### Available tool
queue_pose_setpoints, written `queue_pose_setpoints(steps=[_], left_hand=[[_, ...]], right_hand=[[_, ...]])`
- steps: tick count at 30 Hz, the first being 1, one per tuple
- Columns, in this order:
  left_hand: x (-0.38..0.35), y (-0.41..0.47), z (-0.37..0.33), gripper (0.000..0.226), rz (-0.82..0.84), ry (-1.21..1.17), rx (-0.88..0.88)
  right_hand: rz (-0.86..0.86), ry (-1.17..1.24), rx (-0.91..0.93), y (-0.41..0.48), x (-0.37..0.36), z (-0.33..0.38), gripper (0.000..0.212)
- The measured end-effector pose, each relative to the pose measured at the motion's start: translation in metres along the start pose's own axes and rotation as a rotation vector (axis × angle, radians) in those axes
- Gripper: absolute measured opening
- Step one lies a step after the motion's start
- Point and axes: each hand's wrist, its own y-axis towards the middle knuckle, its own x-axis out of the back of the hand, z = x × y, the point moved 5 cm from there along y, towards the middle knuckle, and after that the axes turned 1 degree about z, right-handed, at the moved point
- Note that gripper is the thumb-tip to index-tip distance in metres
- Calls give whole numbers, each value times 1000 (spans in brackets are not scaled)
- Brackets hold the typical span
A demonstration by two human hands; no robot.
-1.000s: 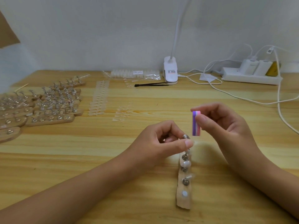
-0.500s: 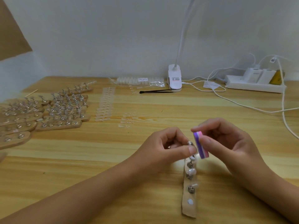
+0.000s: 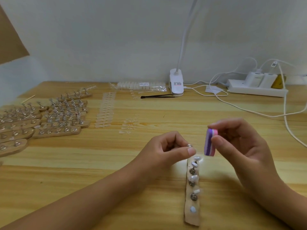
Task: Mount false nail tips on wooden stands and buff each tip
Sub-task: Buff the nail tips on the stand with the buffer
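Observation:
A narrow wooden stand point(image 3: 192, 214) lies lengthways on the table in front of me, carrying metal holders with pale nail tips point(image 3: 193, 178). My left hand point(image 3: 167, 151) pinches the farthest metal holder point(image 3: 189, 145) at the stand's top end between thumb and fingers. My right hand point(image 3: 239, 146) holds a purple, white and pink buffer block point(image 3: 210, 142) upright, just right of that holder and slightly apart from it.
Many wooden stands with holders point(image 3: 54, 120) crowd the left side. Strips of loose clear nail tips point(image 3: 106, 110) and a few single tips point(image 3: 127, 127) lie in the middle. Behind are a tip bag point(image 3: 141, 85), black tweezers point(image 3: 157, 96), a clip lamp point(image 3: 176, 83), a power strip point(image 3: 257, 90) and cables point(image 3: 285, 113).
The buffer block touched the held tip half a second ago; now my right hand has drawn it up and to the right, away from the holder. My left hand keeps its pinch.

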Motion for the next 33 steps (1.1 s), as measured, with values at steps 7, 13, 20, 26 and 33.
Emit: queue_pose_setpoints(steps=[7, 13, 20, 26, 33], left_hand=[[-3, -1, -2, 13, 38, 51, -29], [0, 0, -2, 15, 18, 10, -12], [1, 1, -2, 18, -13, -36, 16], [2, 1, 0, 16, -30, -39, 23], [3, 1, 1, 17, -33, -27, 19]], right_hand=[[50, -24, -25, 3, -8, -3, 18], [127, -145, 65, -3, -9, -2, 20], [58, -86, -30, 0, -10, -7, 17], [58, -48, -58, 0, -8, -8, 18], [58, -27, -28, 0, -10, -7, 21]])
